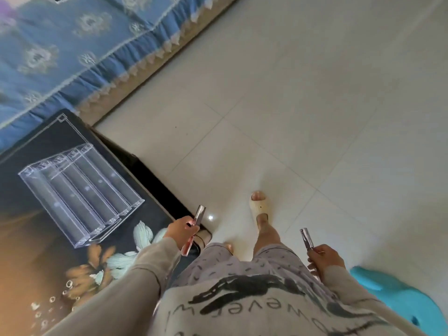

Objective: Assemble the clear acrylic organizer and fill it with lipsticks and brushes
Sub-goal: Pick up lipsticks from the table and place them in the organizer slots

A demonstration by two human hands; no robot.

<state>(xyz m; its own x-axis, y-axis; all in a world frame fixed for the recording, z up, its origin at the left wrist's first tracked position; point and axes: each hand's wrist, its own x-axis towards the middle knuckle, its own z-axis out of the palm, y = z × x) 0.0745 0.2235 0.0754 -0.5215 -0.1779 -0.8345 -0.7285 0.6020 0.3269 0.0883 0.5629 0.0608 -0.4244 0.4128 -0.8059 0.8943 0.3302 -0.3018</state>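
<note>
Lipstick, slim and silvery, sits pinched in the right grip; the left grip clasps a pinkish tube. Beyond, the clear ridged organizer lies on a glossy flowered tabletop, beside pale floor tiles.

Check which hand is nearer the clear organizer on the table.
Left. The left hand, gripping a lipstick tube, is at the table edge, just right of the organizer. The right hand, gripping a second tube, is over the floor, beyond the person's legs.

The organizer lies on the table, what seems a bed behind it
</note>
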